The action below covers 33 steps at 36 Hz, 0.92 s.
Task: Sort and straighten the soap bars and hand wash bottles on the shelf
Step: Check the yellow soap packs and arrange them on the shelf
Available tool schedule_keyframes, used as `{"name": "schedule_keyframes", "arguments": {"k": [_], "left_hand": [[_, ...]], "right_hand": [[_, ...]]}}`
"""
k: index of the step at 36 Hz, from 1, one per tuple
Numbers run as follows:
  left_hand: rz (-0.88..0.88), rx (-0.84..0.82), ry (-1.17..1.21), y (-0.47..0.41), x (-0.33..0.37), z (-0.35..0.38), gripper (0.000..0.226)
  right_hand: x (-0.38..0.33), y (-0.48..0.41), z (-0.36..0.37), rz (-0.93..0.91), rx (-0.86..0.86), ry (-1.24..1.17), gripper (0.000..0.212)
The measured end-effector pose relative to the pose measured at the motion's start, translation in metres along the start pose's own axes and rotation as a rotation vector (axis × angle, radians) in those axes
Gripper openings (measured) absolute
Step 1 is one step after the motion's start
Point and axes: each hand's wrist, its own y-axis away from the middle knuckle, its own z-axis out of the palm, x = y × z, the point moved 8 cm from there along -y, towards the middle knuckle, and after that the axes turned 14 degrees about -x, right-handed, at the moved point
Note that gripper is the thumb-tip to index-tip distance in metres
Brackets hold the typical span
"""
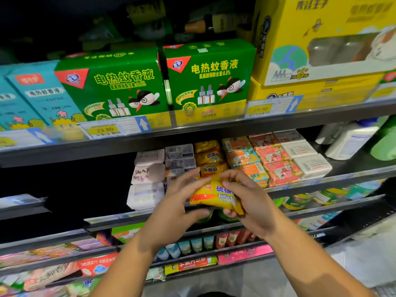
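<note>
A yellow sulfur soap packet (216, 197) is held in front of the soap shelf (321, 183). My left hand (177, 202) grips its left end, thumb underneath. My right hand (248, 198) grips its right end, fingers curled over the top. Behind it on the shelf lie more yellow sulfur soaps (209, 156), white soap boxes (147, 176), blue-white soap boxes (179, 157), orange soap bars (244, 157), pink-orange soap bars (276, 159) and white soap boxes at the right (306, 156). White hand wash bottles (351, 142) and a green bottle (385, 144) stand at the far right.
The shelf above carries green mosquito-liquid boxes (115, 84), teal boxes (40, 97) and a big yellow box (325, 39). Price tags (115, 127) line its edge. The left part of the soap shelf is dark. Lower shelves hold tubes and packets (192, 245).
</note>
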Motion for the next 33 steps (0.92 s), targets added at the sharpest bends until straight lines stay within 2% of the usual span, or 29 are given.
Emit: {"name": "schedule_keyframes", "arguments": {"k": [3,6,7,10,12,13,17,20,22,25,26,27,29,33], "left_hand": [[0.082,0.147,-0.011,0.003,0.003,-0.008,0.048],[0.100,0.252,-0.019,0.009,0.009,-0.016,0.024],[0.064,0.293,0.042,0.011,0.009,-0.018,0.019],[-0.045,0.321,0.488,0.011,-0.001,-0.013,0.018],[-0.091,0.287,0.613,0.009,-0.005,-0.006,0.020],[-0.098,0.267,0.628,0.008,-0.005,-0.005,0.022],[-0.100,0.270,0.665,0.006,-0.004,-0.005,0.033],[-0.140,0.282,0.789,0.006,-0.010,-0.003,0.049],[-0.112,0.199,0.857,0.007,-0.012,0.003,0.060],[-0.007,0.006,0.675,0.011,-0.010,0.005,0.095],[0.015,-0.044,0.571,0.012,-0.009,0.005,0.099],[0.031,-0.062,0.451,0.012,-0.007,0.001,0.094],[0.059,0.004,0.244,0.009,-0.003,-0.010,0.069],[0.074,0.214,0.197,0.011,-0.003,-0.028,0.033]], "right_hand": [[0.003,0.003,0.012,0.038,-0.083,-0.062,0.017],[0.005,0.007,0.016,0.022,-0.121,-0.067,0.042],[0.005,0.008,0.015,0.008,-0.121,-0.025,0.049],[-0.003,0.009,0.010,-0.057,-0.105,0.125,0.077],[-0.012,0.009,0.008,-0.098,-0.116,0.142,0.098],[-0.016,0.008,0.009,-0.106,-0.129,0.177,0.095],[-0.030,0.005,0.013,-0.063,-0.102,0.479,0.045],[-0.028,0.003,0.013,-0.066,-0.068,0.384,0.033],[-0.026,0.003,0.009,-0.102,-0.016,0.270,0.027],[-0.022,0.008,0.009,-0.099,-0.014,0.052,0.016],[-0.019,0.009,0.010,-0.073,-0.034,0.005,0.013],[-0.017,0.011,0.012,-0.045,-0.058,-0.035,0.012],[-0.011,0.013,0.016,-0.010,-0.093,-0.116,0.018],[-0.007,0.012,0.028,0.001,-0.170,-0.172,0.056]]}}
